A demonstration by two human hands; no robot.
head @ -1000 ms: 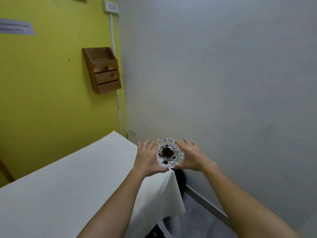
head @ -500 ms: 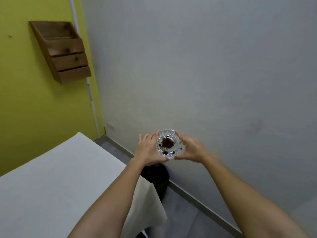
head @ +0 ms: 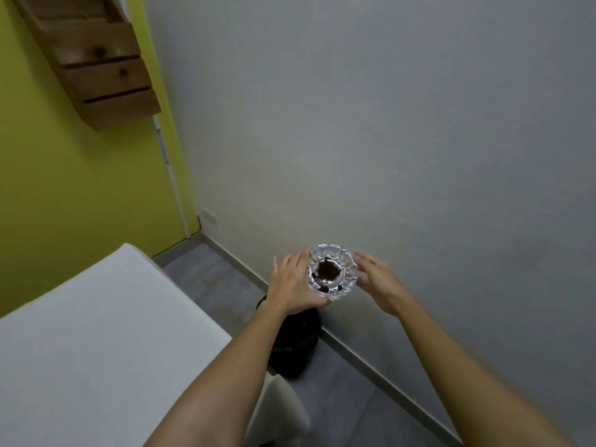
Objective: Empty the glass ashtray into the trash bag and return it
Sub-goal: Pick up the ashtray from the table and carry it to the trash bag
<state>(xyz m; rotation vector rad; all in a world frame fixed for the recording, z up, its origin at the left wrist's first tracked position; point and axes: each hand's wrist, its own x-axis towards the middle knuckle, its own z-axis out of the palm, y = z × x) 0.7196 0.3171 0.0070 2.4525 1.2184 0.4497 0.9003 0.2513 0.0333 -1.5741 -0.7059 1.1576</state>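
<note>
The glass ashtray [head: 332, 271] is cut glass with a scalloped rim. A dark brown heap sits in its middle, with a few dark bits near its front edge. It is held upright in the air past the table's corner. My left hand [head: 292, 282] cups its left side. My right hand [head: 375, 279] is against its right side, fingers spread. Below them on the grey floor stands the black trash bag [head: 295, 343], partly hidden by my left forearm.
The table with a white cloth [head: 96, 350] fills the lower left. A grey wall runs close behind the ashtray. A wooden wall box [head: 100, 62] hangs on the yellow wall at the upper left. Grey floor [head: 354, 414] shows between table and wall.
Both hands have carried the ashtray off the table's corner and out over the floor by the black bag. The view has swung to the right and down.
</note>
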